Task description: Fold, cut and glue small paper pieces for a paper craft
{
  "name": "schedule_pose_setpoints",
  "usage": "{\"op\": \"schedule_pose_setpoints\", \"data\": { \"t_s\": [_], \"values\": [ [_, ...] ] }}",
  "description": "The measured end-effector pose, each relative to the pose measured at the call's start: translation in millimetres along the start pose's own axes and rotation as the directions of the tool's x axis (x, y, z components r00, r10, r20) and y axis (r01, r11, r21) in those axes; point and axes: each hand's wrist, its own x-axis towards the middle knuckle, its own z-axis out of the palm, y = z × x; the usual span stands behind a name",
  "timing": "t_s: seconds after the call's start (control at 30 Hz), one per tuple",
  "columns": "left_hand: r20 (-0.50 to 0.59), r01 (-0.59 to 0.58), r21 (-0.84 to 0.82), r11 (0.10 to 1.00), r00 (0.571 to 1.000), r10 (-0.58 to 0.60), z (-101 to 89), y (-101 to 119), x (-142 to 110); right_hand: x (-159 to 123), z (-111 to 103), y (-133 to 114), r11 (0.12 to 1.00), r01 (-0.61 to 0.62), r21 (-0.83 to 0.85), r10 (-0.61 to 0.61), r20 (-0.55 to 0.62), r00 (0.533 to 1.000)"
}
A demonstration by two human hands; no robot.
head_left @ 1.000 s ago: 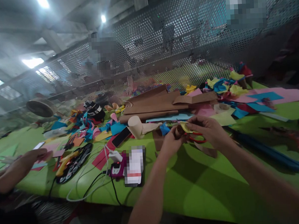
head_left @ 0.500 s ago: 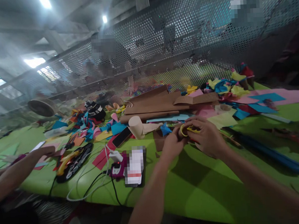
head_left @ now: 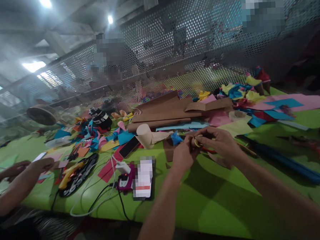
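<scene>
Both of my hands meet above the green table (head_left: 207, 203), fingers bent around a small yellow curled strip (head_left: 197, 142). My left hand (head_left: 183, 154) is closed on its left side. From the right, my right hand (head_left: 221, 145) pinches the same curl with thumb and fingers. What the strip is made of is too small to tell. Just behind my left hand lies a crumpled blue paper piece (head_left: 176, 137). A red curved object (head_left: 208, 150) shows partly under my right hand, beside a brown scrap.
A tan paper roll (head_left: 144, 136), a phone (head_left: 144, 178), a purple power adapter (head_left: 125, 182) and cables lie to the left. Behind are brown sheets (head_left: 162, 112) and coloured paper scraps. A yellow glue gun (head_left: 71, 174) and a co-worker's arms (head_left: 24, 184) are further left.
The yellow strip's loose end, which stuck out to the right, no longer shows; the curl looks tighter. My right fingers have shifted left onto it. The co-worker's second hand has come into view.
</scene>
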Motion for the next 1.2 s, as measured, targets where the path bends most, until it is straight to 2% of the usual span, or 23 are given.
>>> {"op": "schedule_pose_setpoints", "data": {
  "t_s": [0.07, 0.2, 0.3, 0.4, 0.5, 0.6, 0.67, 0.77, 0.9, 1.1, 1.2],
  "values": [
    [0.048, -0.028, 0.031, 0.999, 0.998, 0.027, -1.3, 3, -1, 2, 0, -2, 0.999, -0.028, 0.027, 0.029, -0.03, 0.999],
    [0.093, -0.078, -0.075, 0.994, 0.992, 0.085, -3.6, 9, -1, 4, -1, -3, 0.998, -0.054, 0.027, 0.054, -0.015, 0.998],
    [0.09, -0.055, -0.111, 0.992, 0.994, 0.065, -3.6, 9, 0, 5, -1, -1, 0.996, -0.062, 0.06, 0.062, 0.013, 0.998],
    [0.035, -0.057, -0.129, 0.99, 0.997, 0.062, -3.2, 7, 1, 6, -2, 2, 0.998, -0.013, 0.059, 0.016, -0.055, 0.998],
    [0.0, -0.047, -0.097, 0.994, 0.999, 0.047, -3.1, 6, 1, 5, -6, 2, 0.993, 0.053, -0.109, -0.059, -0.049, 0.997],
    [-0.004, -0.039, -0.037, 0.999, 0.999, 0.039, -3.2, 6, 0, 5, -10, 3, 0.93, 0.185, -0.318, -0.164, 0.091, 0.982],
    [-0.007, -0.058, -0.044, 0.997, 0.998, 0.058, -3.1, 6, 0, 6, -12, 4, 0.898, 0.244, -0.366, -0.205, 0.144, 0.968],
    [0.003, -0.076, -0.147, 0.986, 0.997, 0.078, -1.8, 5, 1, 9, -13, 7, 0.912, 0.24, -0.334, -0.201, 0.148, 0.968],
    [0.035, -0.025, -0.31, 0.95, 0.999, 0.038, 2.4, -1, 4, 11, -13, 8, 0.937, 0.222, -0.27, -0.186, 0.15, 0.971],
    [0.083, -0.011, -0.532, 0.846, 0.994, 0.065, 2.4, -7, 8, 9, -15, 4, 0.944, 0.21, -0.254, -0.174, 0.157, 0.972],
    [0.104, 0.035, -0.601, 0.798, 0.994, 0.035, -1.6, -2, 6, 10, -19, 5, 0.948, 0.212, -0.239, -0.169, 0.187, 0.968]
  ]
}}
